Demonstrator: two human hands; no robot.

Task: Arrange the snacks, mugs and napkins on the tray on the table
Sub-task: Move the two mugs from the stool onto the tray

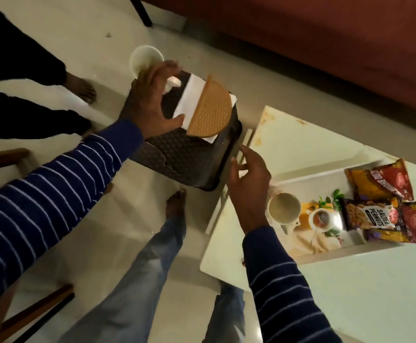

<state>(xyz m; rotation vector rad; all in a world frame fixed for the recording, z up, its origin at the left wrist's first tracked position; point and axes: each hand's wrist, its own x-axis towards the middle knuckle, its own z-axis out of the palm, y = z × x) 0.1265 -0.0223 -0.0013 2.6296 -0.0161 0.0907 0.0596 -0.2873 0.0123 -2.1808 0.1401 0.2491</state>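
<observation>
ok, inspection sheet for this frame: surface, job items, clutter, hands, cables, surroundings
Surface: white table; printed tray on it.
Job's things: mug and snack packets on that tray; second mug and napkin holder with napkins at a dark stool.
Clutter: nothing seen.
Grippers: left hand has a grip on the second mug; right hand open, holding nothing.
Cables: nothing seen.
Surroundings: pale floor, another person's feet, wooden furniture.

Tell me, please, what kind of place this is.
Probably a room in a home, perhaps a living room. A low white table carries a tray with snack packets and a mug, a reddish sofa-like seat stands behind, and the people are barefoot on a pale floor.
</observation>
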